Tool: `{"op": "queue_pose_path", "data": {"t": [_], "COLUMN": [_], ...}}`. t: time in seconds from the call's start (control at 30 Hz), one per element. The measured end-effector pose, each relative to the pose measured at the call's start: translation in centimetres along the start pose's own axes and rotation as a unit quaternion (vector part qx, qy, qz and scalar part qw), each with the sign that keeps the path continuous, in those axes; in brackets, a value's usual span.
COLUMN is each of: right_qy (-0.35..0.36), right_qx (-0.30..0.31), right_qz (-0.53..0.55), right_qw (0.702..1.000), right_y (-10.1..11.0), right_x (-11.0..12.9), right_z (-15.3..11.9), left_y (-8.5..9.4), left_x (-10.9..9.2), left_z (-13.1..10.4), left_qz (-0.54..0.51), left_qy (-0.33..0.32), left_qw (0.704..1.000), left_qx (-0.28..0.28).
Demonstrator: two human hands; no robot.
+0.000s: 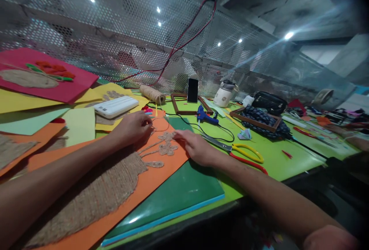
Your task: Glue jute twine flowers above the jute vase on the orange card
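Nearest, at lower left: a broad jute-covered shape, laid flat on an orange sheet. Under the sheet's right edge: a glossy green folder. At the shape's upper end: jute stems leading to jute flowers, flat on the same sheet. Right hand: reaches in from the right, fingers extended close together, tips on the upper flower; cannot tell of any pinch. Left hand: bent over the sheet just left of the flowers, fingers curled inward, near a thin loop of twine; cannot tell of any grip. Beyond the right hand: scissors with yellow and red handles, then a blue glue gun. Beyond the left: a white power bank, then a twine spool. Farther: a wooden frame, an upright phone, a white bottle. Behind everything: perforated metal mesh.
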State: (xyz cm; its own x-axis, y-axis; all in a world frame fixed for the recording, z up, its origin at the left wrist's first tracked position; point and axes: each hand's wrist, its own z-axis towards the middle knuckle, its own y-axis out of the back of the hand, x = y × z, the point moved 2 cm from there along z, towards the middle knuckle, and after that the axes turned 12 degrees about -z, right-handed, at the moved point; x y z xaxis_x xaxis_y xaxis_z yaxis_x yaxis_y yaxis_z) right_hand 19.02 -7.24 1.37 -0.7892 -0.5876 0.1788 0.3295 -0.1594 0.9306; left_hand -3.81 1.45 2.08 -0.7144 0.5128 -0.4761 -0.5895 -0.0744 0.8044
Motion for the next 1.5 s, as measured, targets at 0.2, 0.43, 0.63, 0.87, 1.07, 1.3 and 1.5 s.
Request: {"op": "queue_pose_path", "data": {"t": [0.2, 0.43, 0.63, 0.87, 1.07, 1.3, 1.5], "right_qy": [-0.110, -0.128, -0.079, -0.105, -0.074, -0.037, -0.068], "right_qx": [-0.175, -0.091, -0.023, -0.059, -0.008, 0.016, -0.032], "right_qz": [0.131, 0.033, -0.048, -0.067, -0.125, -0.187, -0.144], "right_qw": [0.970, 0.987, 0.995, 0.990, 0.989, 0.981, 0.987], "right_y": [0.1, -0.1, -0.8, -0.9, -0.1, 1.4, 1.3], "right_x": [-1.7, -2.6, -2.0, -2.2, -1.8, -0.9, -2.1], "right_z": [0.6, 1.0, 1.3, 1.7, 1.2, 0.4, 0.6], "left_y": [0.0, 0.2, 0.2, 0.1, -0.2, -0.8, -0.5], "left_x": [0.2, -0.5, -1.3, -2.0, -1.7, -1.4, -1.6], "left_z": [0.2, 0.0, -0.3, -0.5, -0.4, -0.4, -0.5], "left_qz": [-0.038, -0.087, -0.117, -0.206, -0.229, -0.182, -0.168], "left_qy": [0.010, 0.050, 0.047, 0.050, 0.030, 0.034, 0.040], "left_qw": [0.999, 0.994, 0.992, 0.977, 0.972, 0.981, 0.983], "left_qx": [-0.017, -0.039, -0.030, 0.031, 0.046, 0.063, 0.065]}}
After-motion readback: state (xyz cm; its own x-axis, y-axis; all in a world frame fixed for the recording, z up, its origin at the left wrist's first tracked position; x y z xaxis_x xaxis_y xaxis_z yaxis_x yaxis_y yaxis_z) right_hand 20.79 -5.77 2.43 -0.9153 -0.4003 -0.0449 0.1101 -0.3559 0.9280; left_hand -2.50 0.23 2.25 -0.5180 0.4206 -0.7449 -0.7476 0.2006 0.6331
